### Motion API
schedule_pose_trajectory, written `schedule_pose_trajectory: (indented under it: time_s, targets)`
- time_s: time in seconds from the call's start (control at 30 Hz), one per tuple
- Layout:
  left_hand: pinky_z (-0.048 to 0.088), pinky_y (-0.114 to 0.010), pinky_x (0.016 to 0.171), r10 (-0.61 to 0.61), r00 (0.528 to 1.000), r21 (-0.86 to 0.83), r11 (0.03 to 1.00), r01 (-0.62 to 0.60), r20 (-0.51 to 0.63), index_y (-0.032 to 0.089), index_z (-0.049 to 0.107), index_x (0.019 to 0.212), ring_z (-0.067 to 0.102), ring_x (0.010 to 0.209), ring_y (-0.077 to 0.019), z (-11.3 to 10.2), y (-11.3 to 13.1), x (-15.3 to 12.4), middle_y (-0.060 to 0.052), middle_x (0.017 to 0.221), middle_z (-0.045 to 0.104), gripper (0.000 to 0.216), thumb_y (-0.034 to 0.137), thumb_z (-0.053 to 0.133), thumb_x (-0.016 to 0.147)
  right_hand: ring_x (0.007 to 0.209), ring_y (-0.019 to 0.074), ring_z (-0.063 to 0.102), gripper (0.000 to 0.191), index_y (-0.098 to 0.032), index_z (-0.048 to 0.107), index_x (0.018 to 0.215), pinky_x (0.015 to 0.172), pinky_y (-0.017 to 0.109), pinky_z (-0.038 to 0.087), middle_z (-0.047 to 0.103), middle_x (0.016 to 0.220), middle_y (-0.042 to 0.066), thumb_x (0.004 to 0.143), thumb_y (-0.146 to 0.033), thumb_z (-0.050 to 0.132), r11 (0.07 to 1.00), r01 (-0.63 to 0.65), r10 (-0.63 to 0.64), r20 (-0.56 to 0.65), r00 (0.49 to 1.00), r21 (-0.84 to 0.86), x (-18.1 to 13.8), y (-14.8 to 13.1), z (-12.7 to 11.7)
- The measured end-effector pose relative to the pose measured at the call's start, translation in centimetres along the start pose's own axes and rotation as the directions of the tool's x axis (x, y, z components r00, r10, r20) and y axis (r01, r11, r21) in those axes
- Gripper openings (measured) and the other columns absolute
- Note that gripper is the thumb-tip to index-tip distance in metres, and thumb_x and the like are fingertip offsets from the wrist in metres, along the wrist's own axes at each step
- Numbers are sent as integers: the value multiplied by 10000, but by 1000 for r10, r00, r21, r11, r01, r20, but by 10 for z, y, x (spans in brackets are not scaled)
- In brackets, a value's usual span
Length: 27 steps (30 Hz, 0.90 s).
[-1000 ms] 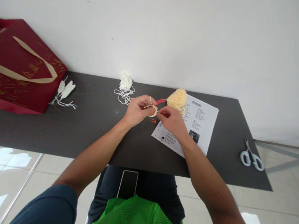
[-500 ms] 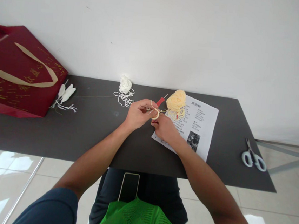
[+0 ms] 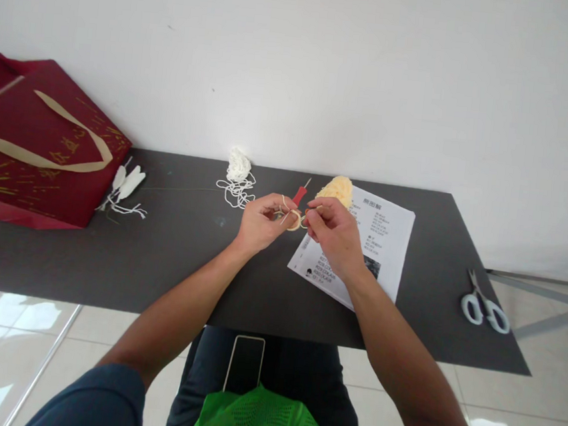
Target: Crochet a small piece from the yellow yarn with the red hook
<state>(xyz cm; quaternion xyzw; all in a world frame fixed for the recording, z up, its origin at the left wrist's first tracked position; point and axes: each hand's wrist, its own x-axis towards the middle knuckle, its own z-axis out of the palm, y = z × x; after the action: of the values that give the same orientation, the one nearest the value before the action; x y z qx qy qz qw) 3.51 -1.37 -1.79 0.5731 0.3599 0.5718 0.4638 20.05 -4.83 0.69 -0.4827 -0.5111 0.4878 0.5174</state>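
Note:
My left hand (image 3: pixel 260 223) is closed in a pinch on a small pale ring (image 3: pixel 294 221) wrapped in yellow yarn, held just above the dark table (image 3: pixel 169 255). My right hand (image 3: pixel 335 235) is closed beside it, fingers pinching the yellow yarn strand at the ring. A red-handled crochet hook (image 3: pixel 300 193) sticks up between the hands; which hand holds it is unclear. The yellow yarn ball (image 3: pixel 337 189) lies right behind my right hand, on the top edge of a printed sheet (image 3: pixel 376 245).
A white yarn tangle (image 3: pixel 238 172) lies at the table's back. White tassel pieces (image 3: pixel 124 184) sit beside a dark red gift bag (image 3: pixel 33 149) at the left. Scissors (image 3: pixel 486 307) lie near the right edge. A phone (image 3: pixel 244 363) rests on my lap.
My right hand has risen from below the ring to beside it and now covers part of the yellow yarn ball. The crochet hook stands more upright. My left hand has hardly moved.

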Motion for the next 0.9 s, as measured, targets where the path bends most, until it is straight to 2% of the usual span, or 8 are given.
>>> schedule_pose_trajectory:
  time_s: [0.07, 0.2, 0.37, 0.47, 0.6, 0.67, 0.73, 0.9]
  targets:
    - [529, -266, 704, 44, 999, 42, 998, -43, -30, 185, 732, 786, 677, 729, -128, 0, -2, -2, -35, 833, 754, 204, 351, 849, 771, 606, 97, 588, 142, -266, 679, 1006, 552, 249, 442, 692, 760, -42, 913, -370, 702, 997, 20, -19, -14, 1000, 77, -2, -1, 3]
    - [529, -272, 716, 103, 993, 81, 992, -98, -53, 199, 741, 796, 676, 733, -133, 1, -2, -5, -29, 820, 751, 165, 335, 835, 788, 619, 94, 617, 160, -260, 747, 1042, 594, 265, 513, 713, 791, -32, 911, -346, 714, 995, 56, -56, -10, 998, 77, -5, -3, 6]
    - [526, -273, 697, 90, 993, 86, 993, -84, -70, 203, 751, 825, 678, 732, -139, 1, 2, -7, -30, 831, 751, 141, 324, 821, 805, 683, 123, 708, 273, -270, 746, 1134, 712, 316, 605, 762, 827, -28, 864, -303, 772, 993, 29, -31, 14, 999, 110, -7, -8, 5]
    - [517, -274, 698, 107, 992, 72, 992, -102, -70, 203, 750, 827, 672, 729, -137, 1, 2, -7, -28, 825, 748, 124, 305, 818, 807, 681, 141, 734, 233, -255, 755, 1079, 712, 330, 621, 783, 811, -15, 857, -322, 784, 994, 15, -14, -11, 1000, 112, -7, -10, 5]
    - [512, -283, 699, 125, 991, 72, 990, -121, -43, 208, 749, 831, 663, 727, -139, 1, 1, -7, -25, 820, 743, 119, 309, 810, 811, 625, 138, 697, 137, -253, 774, 923, 638, 305, 588, 751, 714, -17, 879, -382, 769, 997, 73, -74, -74, 995, -9, -8, -10, 6]
    - [517, -286, 703, 120, 992, 82, 990, -116, -45, 208, 750, 837, 669, 731, -143, 2, 1, -7, -26, 823, 747, 128, 319, 809, 811, 629, 136, 685, 146, -261, 779, 927, 643, 305, 581, 750, 732, -15, 899, -400, 747, 993, 102, -107, -85, 991, -52, -9, -9, 6]
    - [522, -285, 711, 124, 991, 85, 989, -119, -51, 207, 752, 847, 677, 739, -144, 2, 2, -7, -27, 833, 753, 126, 314, 808, 811, 643, 137, 678, 154, -276, 785, 981, 663, 315, 579, 754, 783, -8, 930, -399, 709, 988, 128, -136, -86, 987, -90, -9, -8, 5]
    - [512, -260, 685, 149, 988, 91, 985, -145, -45, 205, 752, 859, 669, 728, -127, 1, 3, -8, -22, 840, 755, 92, 271, 802, 818, 721, 133, 641, 193, -337, 798, 1083, 675, 332, 542, 723, 1054, 24, 980, -325, 635, 926, 249, -272, -41, 961, -285, -11, -7, 2]
